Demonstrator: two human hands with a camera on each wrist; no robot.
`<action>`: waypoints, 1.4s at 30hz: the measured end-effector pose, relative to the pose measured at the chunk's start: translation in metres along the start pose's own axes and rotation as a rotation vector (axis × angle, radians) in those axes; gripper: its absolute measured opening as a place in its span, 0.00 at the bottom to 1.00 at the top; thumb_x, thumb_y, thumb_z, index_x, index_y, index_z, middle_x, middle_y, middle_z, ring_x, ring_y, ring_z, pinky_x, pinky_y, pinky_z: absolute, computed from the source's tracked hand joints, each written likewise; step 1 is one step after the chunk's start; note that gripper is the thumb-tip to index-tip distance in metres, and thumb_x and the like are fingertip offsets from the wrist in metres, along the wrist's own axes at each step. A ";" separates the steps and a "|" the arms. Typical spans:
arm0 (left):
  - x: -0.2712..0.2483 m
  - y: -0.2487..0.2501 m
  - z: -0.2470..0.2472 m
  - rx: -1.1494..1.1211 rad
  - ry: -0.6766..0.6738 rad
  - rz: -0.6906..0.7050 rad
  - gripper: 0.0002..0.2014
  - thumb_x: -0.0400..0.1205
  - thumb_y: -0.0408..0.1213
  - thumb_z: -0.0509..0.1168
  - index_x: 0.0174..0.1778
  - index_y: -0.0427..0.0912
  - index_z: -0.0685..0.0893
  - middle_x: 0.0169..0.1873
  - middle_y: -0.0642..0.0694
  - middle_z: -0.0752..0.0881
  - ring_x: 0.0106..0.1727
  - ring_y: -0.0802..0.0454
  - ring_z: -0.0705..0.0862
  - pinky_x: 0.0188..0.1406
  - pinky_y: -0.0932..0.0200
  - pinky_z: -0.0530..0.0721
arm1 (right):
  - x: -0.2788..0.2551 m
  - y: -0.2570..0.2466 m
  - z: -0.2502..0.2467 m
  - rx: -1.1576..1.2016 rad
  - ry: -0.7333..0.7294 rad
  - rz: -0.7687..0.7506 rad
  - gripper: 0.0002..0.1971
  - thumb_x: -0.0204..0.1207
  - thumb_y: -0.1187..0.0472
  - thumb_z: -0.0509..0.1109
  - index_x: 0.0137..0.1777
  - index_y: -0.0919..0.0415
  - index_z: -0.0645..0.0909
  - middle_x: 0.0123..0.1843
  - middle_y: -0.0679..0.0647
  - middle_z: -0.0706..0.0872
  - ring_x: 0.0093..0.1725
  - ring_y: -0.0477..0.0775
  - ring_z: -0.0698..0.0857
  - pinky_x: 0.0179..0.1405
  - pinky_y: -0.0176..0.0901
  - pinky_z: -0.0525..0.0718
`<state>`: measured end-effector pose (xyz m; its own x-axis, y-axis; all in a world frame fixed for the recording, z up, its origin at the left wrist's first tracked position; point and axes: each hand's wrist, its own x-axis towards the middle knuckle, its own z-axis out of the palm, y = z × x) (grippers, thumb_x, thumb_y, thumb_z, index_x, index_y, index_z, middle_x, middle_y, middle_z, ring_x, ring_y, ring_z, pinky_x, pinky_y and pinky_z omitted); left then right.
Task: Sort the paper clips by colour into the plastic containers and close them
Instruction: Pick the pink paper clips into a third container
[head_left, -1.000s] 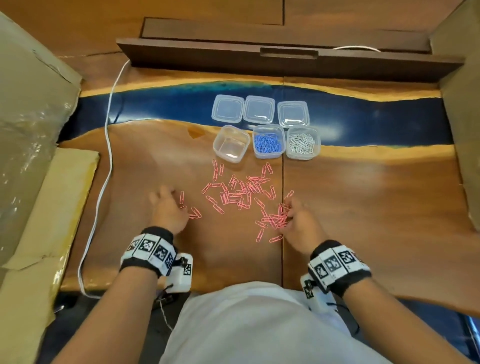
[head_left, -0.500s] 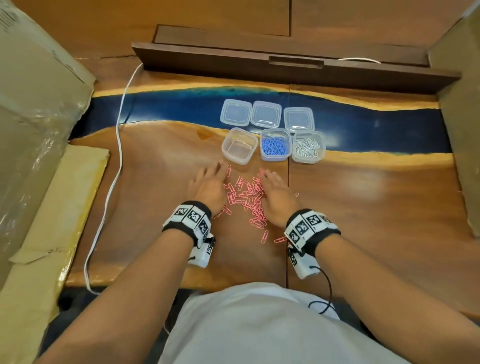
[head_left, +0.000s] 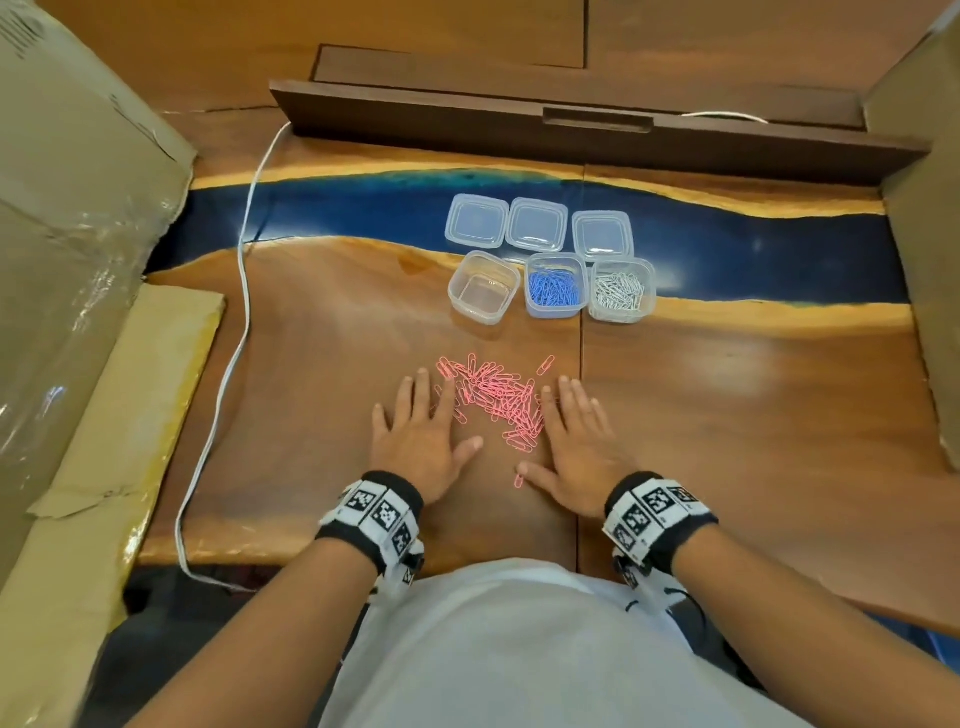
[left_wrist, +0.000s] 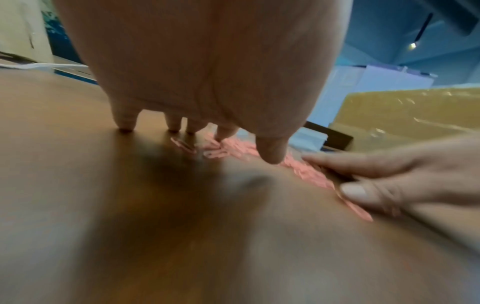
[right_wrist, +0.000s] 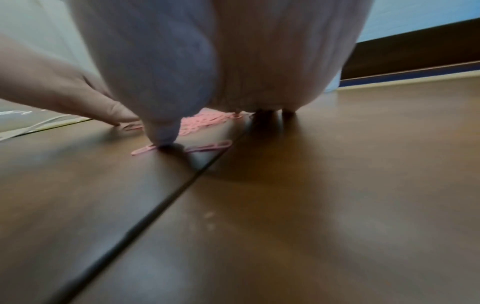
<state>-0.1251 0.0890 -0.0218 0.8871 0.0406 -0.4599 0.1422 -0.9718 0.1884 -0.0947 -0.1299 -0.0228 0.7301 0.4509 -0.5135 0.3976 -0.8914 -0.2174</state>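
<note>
A heap of pink paper clips lies on the wooden table between my two hands. My left hand lies flat with straight fingers at the heap's left edge, fingertips touching clips. My right hand lies flat at the heap's right edge; its thumb rests on a stray pink clip. Beyond the heap stand three open containers: an empty one, one with blue clips, one with white clips. Three lids lie in a row behind them.
A white cable runs down the table's left side. Cardboard boxes stand at the left and another at the right. A dark wooden ledge closes the back. A seam splits the tabletop.
Both hands have swept the scattered pink clips together into one tight heap, then slid back toward me and flattened on either side of it.
</note>
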 end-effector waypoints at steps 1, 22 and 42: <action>-0.003 0.002 0.005 0.029 -0.013 0.022 0.41 0.79 0.69 0.46 0.84 0.54 0.38 0.84 0.44 0.37 0.85 0.44 0.39 0.80 0.32 0.49 | 0.003 -0.007 0.001 0.014 0.000 -0.040 0.49 0.77 0.30 0.52 0.84 0.58 0.30 0.84 0.61 0.28 0.83 0.58 0.29 0.84 0.57 0.41; 0.010 0.014 -0.019 -0.341 -0.101 0.063 0.65 0.60 0.54 0.82 0.83 0.53 0.42 0.72 0.43 0.61 0.70 0.42 0.72 0.69 0.43 0.77 | 0.034 -0.019 -0.039 0.526 0.183 0.075 0.45 0.63 0.57 0.84 0.79 0.56 0.64 0.71 0.56 0.69 0.55 0.50 0.77 0.67 0.50 0.79; 0.033 0.022 -0.036 -0.198 -0.008 0.119 0.29 0.76 0.43 0.73 0.74 0.50 0.73 0.68 0.41 0.72 0.61 0.39 0.81 0.58 0.47 0.82 | 0.056 -0.038 -0.045 0.264 0.143 -0.039 0.10 0.76 0.61 0.72 0.56 0.58 0.88 0.52 0.58 0.87 0.53 0.59 0.84 0.53 0.46 0.81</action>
<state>-0.0770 0.0778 -0.0012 0.8992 -0.0740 -0.4313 0.1212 -0.9049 0.4080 -0.0435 -0.0689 -0.0058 0.7952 0.4704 -0.3826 0.2823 -0.8457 -0.4530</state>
